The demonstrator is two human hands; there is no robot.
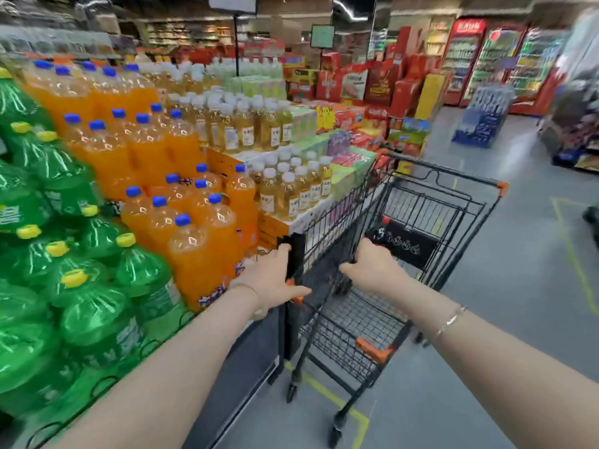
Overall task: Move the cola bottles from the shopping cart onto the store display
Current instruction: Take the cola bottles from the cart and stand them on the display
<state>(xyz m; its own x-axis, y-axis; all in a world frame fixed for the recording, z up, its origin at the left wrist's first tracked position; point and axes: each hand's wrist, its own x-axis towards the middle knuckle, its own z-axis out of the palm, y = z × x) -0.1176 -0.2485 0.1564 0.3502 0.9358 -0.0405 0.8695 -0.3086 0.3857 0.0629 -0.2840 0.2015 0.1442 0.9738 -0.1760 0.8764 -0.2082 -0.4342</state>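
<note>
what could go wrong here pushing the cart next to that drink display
The shopping cart runs tight against the display edge; it may clip it and jolt the stacked orange soda bottles near that corner. The left hand, its grip at the cart's corner, sits right by the display and could get pinched. The right hand also holds the handle. The view is blurred and no cola bottles show in the basket.
</note>
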